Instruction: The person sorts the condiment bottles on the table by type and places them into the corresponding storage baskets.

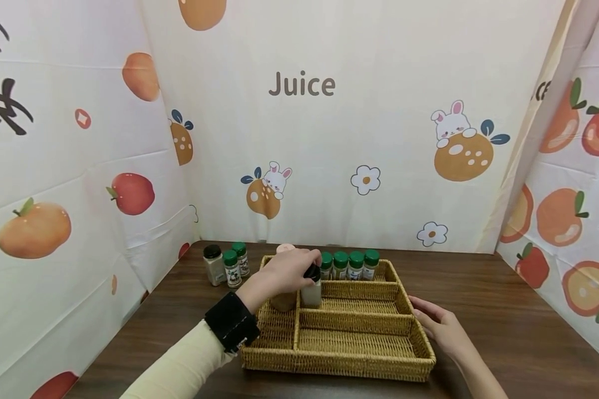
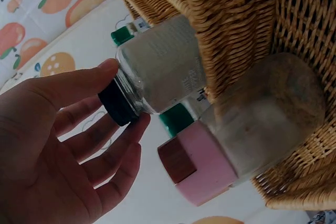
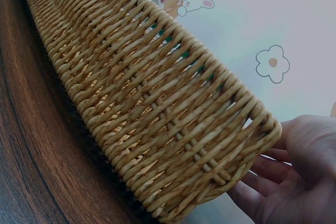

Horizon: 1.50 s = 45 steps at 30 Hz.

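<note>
My left hand (image 1: 287,271) pinches the black lid of a clear square jar (image 2: 163,64) with pale contents, thumb on one side and fingertips on the other. In the head view this jar stands upright at the left end of the middle compartment of a wicker basket (image 1: 339,363). Beside it, in the left compartment, a larger pink-lidded jar (image 2: 262,124) with brownish contents is partly hidden by my left hand and wrist. My right hand (image 1: 441,327) rests against the basket's right outer side, fingers extended.
Several green-capped spice bottles (image 1: 355,266) stand in a row in the basket's back compartment. On the wooden table (image 1: 484,293), left of the basket, are a black-lidded jar (image 1: 213,267) and two green-capped bottles (image 1: 232,271). Printed cloth walls (image 1: 324,133) enclose the table.
</note>
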Motion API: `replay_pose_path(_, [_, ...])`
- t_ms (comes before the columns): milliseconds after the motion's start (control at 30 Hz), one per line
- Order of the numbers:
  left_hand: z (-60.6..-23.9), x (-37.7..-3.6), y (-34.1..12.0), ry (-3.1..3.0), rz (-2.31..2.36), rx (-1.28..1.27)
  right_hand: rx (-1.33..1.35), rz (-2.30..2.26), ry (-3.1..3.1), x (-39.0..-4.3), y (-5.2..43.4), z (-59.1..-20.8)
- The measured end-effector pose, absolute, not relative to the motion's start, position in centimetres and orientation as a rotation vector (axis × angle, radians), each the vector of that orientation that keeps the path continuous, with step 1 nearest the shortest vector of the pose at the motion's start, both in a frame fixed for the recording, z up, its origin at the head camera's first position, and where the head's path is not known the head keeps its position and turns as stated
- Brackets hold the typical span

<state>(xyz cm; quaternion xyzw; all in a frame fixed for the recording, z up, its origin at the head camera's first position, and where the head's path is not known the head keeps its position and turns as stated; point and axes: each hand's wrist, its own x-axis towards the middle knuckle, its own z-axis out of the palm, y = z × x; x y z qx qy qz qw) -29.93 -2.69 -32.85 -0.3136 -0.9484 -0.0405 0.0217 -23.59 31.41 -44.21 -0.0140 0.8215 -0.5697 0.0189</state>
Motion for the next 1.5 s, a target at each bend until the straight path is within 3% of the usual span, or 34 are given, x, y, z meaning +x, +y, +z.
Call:
replay_pose_path(633, [-33.1, -30.5, -2.8, -2.955, -0.021, -0.888, -0.054, -1.787, 2.532, -23.8, 31.7, -44.7])
replay_pose_path(1067, [-29.6, -32.5, -11.8, -2.947, -0.297, -0.446, -0.043, -1.789, 2.528, -23.6, 31.8, -44.5])
replay_pose_path(1500, [-32.1, -33.8, -20.2, -3.050, -0.236, -0.229, -0.045, -1.776, 2.521, -23.8, 31.6, -44.4])
